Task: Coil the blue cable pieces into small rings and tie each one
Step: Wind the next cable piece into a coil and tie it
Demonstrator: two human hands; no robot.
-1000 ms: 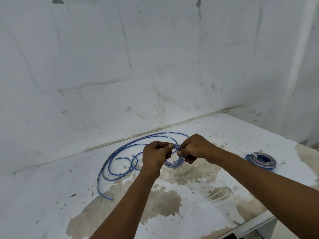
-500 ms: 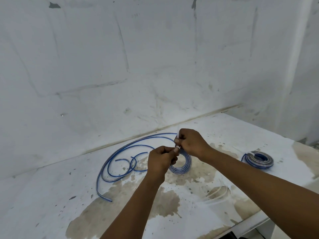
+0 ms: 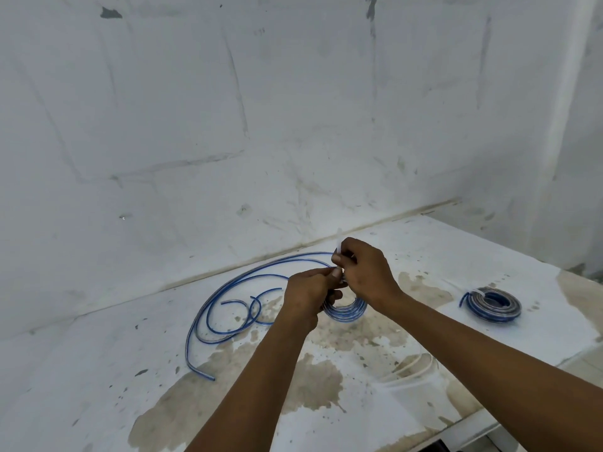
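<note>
Evidently both hands, left (image 3: 308, 293) and right (image 3: 365, 275), pinched shut on small blue cable ring (image 3: 347, 309) with white tie (image 3: 338, 250), mid stained white surface (image 3: 98, 370). Cable looked springy, light; grip at crossing.

Both hands (image 3: 339, 282) on blue coil (image 3: 347, 310)

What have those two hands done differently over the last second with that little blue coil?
The right hand rose from beside the coil to above the left hand, drawing the white tie strip upward. The left hand kept pinching the coil's top. The loose blue cable, the finished coil and the table stayed put.
</note>
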